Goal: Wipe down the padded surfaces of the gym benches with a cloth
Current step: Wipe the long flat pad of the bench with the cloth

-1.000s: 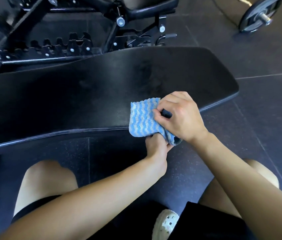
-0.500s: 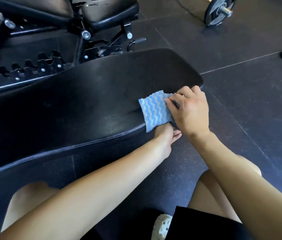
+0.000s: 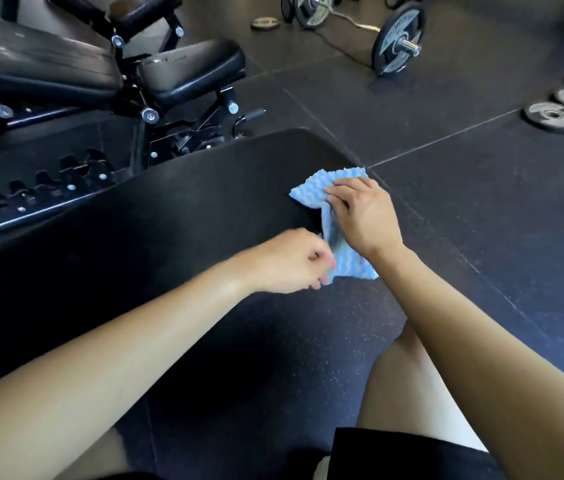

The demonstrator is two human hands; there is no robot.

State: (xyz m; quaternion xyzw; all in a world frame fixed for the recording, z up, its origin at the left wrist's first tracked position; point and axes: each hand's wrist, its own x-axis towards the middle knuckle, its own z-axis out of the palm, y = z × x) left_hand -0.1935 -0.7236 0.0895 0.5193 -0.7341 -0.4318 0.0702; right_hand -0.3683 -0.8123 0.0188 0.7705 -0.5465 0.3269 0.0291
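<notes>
A long black padded bench (image 3: 169, 216) runs from lower left to its rounded right end. A blue-and-white striped cloth (image 3: 329, 187) drapes over that right end, half on top and half hanging down the side. My right hand (image 3: 363, 216) presses the cloth's upper part against the pad's end, fingers curled over the fabric. My left hand (image 3: 287, 261) pinches the cloth's lower hanging corner just below the pad's edge.
A second black adjustable bench (image 3: 183, 67) with a steel frame stands behind at the upper left. A barbell with plates (image 3: 396, 39) lies at the back. Loose weight plates (image 3: 550, 116) rest on the dark rubber floor at the right. My bare knees are below.
The cloth and both hands have slid right along the pad to its rounded end. The cloth now hangs over the edge, and my left hand has come up beside it.
</notes>
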